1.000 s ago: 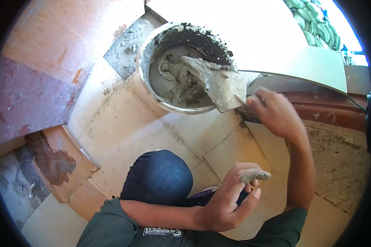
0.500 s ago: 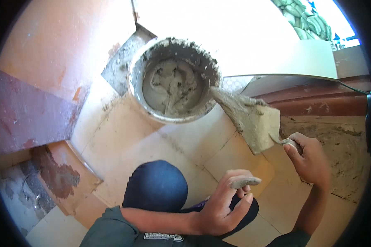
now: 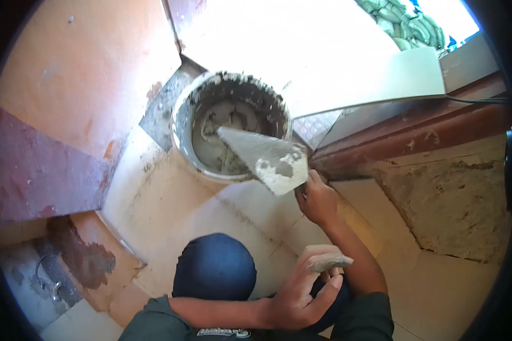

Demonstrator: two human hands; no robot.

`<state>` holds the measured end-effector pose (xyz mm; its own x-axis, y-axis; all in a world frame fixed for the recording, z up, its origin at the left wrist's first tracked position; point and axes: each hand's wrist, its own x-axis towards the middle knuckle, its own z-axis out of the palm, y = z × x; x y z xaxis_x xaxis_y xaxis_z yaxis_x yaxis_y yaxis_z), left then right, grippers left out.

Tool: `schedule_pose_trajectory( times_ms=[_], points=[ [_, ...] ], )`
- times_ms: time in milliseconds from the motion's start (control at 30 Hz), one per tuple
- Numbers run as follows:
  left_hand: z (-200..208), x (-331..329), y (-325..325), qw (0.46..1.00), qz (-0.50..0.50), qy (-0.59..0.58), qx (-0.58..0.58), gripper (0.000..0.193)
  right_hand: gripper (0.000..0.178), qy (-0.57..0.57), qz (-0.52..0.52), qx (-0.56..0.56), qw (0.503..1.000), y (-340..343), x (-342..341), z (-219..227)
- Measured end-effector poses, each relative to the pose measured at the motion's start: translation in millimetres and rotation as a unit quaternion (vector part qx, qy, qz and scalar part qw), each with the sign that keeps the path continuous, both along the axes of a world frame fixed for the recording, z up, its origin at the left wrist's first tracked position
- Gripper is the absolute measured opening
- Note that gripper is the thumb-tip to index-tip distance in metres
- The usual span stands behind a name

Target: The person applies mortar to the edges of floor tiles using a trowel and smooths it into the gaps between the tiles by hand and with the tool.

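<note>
My right hand is closed around the handle of a pointing trowel, right of the bucket. The trowel's broad blade is smeared with grey mortar in patches, and its tip reaches over the bucket opening. Inside the bucket, whose rim and walls are crusted, lies wet grey mortar, partly hidden by the blade. Close to my body, my left hand pinches a small flat grey piece between its fingers; I cannot make out its kind.
Beige floor tiles surround the bucket. A bright white slab extends behind it to the right. Reddish-brown ledge and rough mortared ground lie at right. Orange and purple panels stand left. My knee is in front.
My right hand has swung the trowel left, bringing its blade over the bucket. The thick mortar along its edge no longer shows. My left hand stays nearly in place with the grey piece.
</note>
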<state>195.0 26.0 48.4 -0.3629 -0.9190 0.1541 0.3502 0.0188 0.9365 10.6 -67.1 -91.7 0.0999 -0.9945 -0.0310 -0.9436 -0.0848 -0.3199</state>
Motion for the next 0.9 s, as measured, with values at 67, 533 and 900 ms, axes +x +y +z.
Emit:
schedule_pose_trajectory(
  times_ms=[67, 533, 900],
  points=[
    [-3.1, -1.6, -3.6, 1.000, 0.003, 0.023, -0.012, 0.033, 0.023, -0.037, -0.005, 0.009, 0.999, 16.7, -12.8, -7.3],
    [2.4, 1.9, 0.8, 0.998, -0.032, 0.048, 0.010, 0.032, 0.033, -0.005, -0.166, 0.142, 0.976, 94.4, -77.1, 85.6],
    [7.9, -1.0, 3.5, 0.999, -0.020, 0.041, -0.021, 0.031, 0.040, -0.117, -0.065, 0.107, 0.985, -12.7, 20.8, 4.4]
  ],
)
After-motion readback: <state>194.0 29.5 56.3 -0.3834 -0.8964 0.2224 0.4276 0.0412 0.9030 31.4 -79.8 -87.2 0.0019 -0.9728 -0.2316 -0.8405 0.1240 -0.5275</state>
